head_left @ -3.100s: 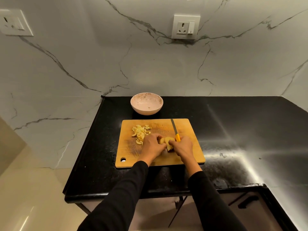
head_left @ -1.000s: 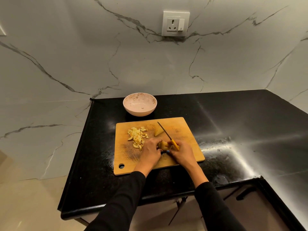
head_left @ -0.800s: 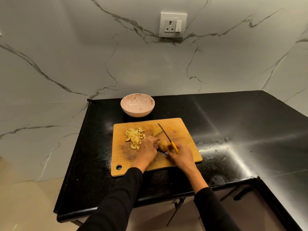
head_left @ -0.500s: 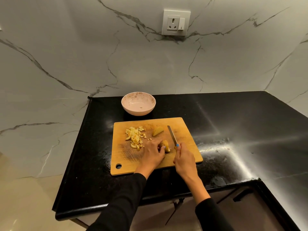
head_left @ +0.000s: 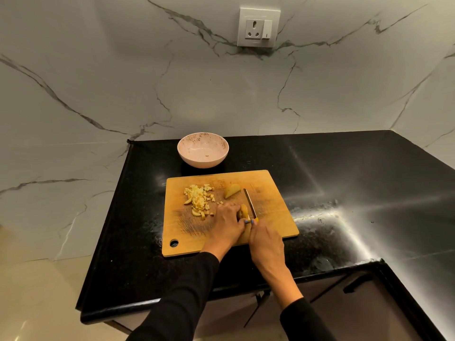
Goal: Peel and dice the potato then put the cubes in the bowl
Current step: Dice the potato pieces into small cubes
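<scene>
A wooden cutting board [head_left: 273, 193] lies on the black counter. On its left part sits a pile of diced potato [head_left: 199, 199]. A separate potato wedge [head_left: 232, 190] lies near the board's far middle. My left hand [head_left: 227, 221] holds a potato piece [head_left: 244, 210] down on the board with curled fingers. My right hand [head_left: 266, 239] grips a yellow-handled knife [head_left: 250, 203], whose blade rests just right of that piece and points away from me. A pink bowl [head_left: 203, 153] stands behind the board; it looks nearly empty.
The black counter [head_left: 344, 183] runs right and wraps round the corner. Marble walls stand behind and to the left, with a socket [head_left: 258, 27] above. The counter's front edge and a cabinet handle [head_left: 357, 283] lie below my arms.
The knife has swung from lying across the potato piece to standing beside it on the right. One wedge has been left apart at the board's far middle. The camera has shifted slightly.
</scene>
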